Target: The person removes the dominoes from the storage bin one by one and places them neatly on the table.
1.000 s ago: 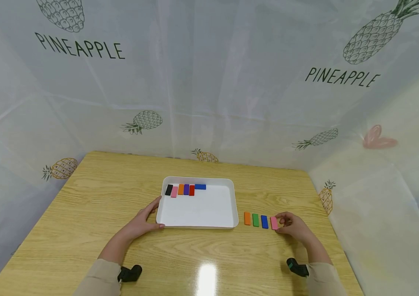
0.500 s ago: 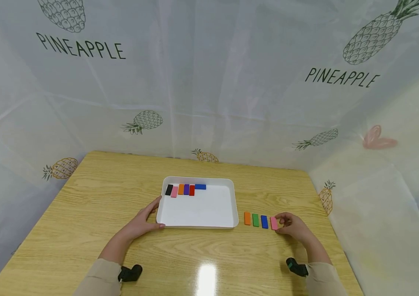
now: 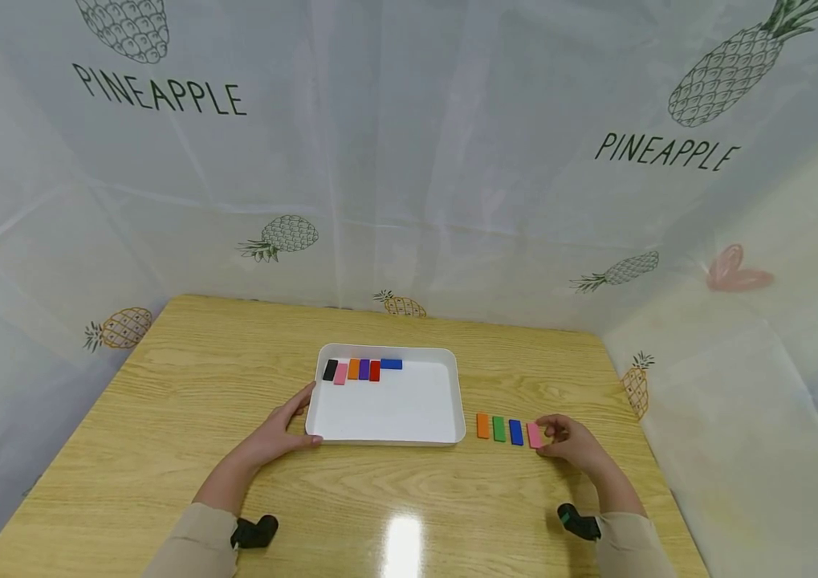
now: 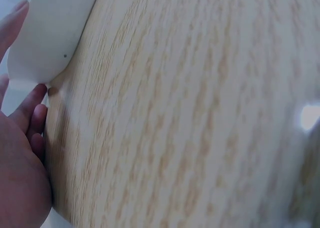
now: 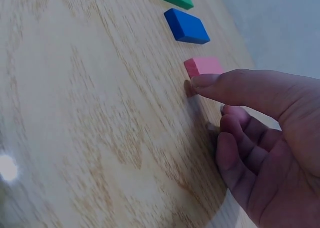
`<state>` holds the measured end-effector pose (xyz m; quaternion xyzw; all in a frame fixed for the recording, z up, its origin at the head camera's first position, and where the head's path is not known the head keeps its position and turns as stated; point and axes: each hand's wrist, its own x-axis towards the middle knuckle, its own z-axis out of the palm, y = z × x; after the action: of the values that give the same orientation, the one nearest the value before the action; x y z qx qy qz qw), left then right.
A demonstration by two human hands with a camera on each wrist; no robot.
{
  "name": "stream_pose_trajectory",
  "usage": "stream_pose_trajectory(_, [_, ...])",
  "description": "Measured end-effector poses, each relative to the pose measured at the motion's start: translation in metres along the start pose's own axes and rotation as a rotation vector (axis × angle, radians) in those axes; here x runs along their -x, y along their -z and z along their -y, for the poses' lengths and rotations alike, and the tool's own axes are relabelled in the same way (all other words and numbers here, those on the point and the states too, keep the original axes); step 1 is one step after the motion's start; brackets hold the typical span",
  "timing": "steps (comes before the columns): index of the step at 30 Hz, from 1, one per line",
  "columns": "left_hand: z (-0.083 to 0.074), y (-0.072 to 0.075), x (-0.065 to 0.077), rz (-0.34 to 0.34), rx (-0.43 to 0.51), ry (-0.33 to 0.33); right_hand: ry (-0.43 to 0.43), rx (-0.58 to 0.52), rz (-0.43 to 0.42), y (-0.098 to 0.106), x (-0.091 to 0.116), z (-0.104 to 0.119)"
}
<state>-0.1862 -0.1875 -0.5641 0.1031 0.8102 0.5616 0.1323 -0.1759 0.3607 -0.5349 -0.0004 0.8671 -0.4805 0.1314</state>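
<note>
A white tray [image 3: 387,417] lies on the wooden table, and my left hand [image 3: 274,433] holds its near left corner, thumb at the front edge and fingers at the left side. In the left wrist view my fingertips are right at the tray's wall [image 4: 52,37]. My right hand [image 3: 573,443] pinches a small flat pink block [image 3: 535,436] by its ends, thumb in front and index finger behind. That block [image 5: 205,65] is partly hidden by my thumb in the right wrist view. Beside it stand a blue block [image 3: 516,433], a green block [image 3: 498,429] and an orange block [image 3: 482,426], evenly spaced in a row.
Along the tray's back wall lie a black block [image 3: 330,370], another pink block [image 3: 339,374], another orange block [image 3: 354,369], a purple block [image 3: 364,369], a red block [image 3: 375,371] and a sideways blue block [image 3: 391,364]. A pineapple-print curtain [image 3: 452,201] hangs behind the table.
</note>
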Motion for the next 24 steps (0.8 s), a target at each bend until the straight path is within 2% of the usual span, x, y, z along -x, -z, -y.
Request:
stream_pose_trajectory(9, [-0.002,0.000,0.001,0.008,-0.014,0.024,-0.060,-0.006,-0.031,-0.001,0.013,0.019])
stream_pose_trajectory(16, [-0.006,0.001,0.003,0.002,-0.027,0.018,0.038,-0.044,0.049,-0.008,0.020,0.044])
stream_pose_trajectory(24, [-0.007,0.000,0.003,0.008,-0.016,0.023,0.136,-0.034,0.154,-0.027,0.015,0.072])
